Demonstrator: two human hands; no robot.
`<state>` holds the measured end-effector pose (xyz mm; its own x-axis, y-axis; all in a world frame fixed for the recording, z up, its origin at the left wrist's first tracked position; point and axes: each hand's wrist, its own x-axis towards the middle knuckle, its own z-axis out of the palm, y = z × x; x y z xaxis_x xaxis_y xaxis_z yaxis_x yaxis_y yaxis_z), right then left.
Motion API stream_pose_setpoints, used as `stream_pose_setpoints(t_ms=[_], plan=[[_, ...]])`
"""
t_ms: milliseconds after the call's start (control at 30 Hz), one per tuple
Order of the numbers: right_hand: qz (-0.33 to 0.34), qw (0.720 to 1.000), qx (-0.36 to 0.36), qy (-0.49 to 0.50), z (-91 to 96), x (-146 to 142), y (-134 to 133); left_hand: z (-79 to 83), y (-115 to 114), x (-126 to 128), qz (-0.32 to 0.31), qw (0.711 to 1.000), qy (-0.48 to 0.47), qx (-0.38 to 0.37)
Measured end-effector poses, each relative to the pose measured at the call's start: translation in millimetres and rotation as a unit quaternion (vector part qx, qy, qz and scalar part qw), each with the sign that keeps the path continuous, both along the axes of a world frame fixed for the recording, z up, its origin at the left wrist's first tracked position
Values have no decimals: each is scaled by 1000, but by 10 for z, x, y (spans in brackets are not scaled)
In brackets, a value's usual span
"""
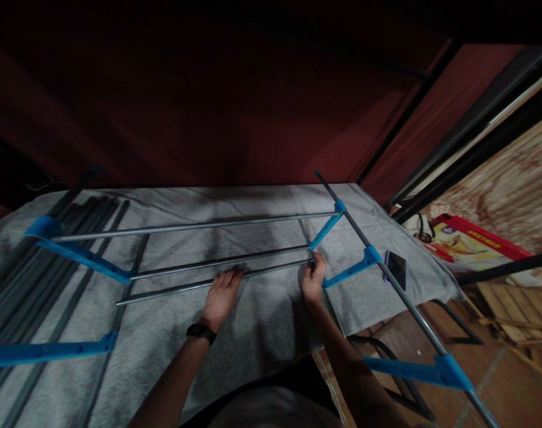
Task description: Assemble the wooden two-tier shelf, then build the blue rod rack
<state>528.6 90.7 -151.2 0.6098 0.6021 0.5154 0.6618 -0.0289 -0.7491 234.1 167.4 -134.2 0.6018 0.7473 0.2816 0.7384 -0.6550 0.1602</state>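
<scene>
A metal rack of grey rods and blue plastic brackets lies across a grey blanket [253, 321]. My left hand [221, 296] grips the nearest loose rod [173, 289] near its middle, fingers curled round it. My right hand [314, 278] pinches that rod's right end where it meets a blue bracket [325, 230]. Two more rods [195, 226] run parallel behind it, joined at the left by another blue bracket [77, 252]. A black watch sits on my left wrist.
A long upright pole [387, 276] with blue brackets [353, 268] slants down the right side. A dark phone [396, 268] lies at the blanket's right edge. Several spare dark rods [25, 285] lie at the left. A red box [471, 244] sits on the floor at right.
</scene>
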Motion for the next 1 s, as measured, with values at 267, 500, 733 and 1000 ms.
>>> stream_pose_setpoints(t_ms=[267,500,733,1000], plan=[[-23,999,7,37,-27,42,40,43,-11,-87,18,999,-24,29],[-48,997,20,57,-20,202,255,178,62,-92,20,998,-47,48],[-38,993,54,97,58,345,499,325,142,13,19,996,-79,33],[-17,989,50,138,55,420,524,333,206,58,21,997,-75,31]])
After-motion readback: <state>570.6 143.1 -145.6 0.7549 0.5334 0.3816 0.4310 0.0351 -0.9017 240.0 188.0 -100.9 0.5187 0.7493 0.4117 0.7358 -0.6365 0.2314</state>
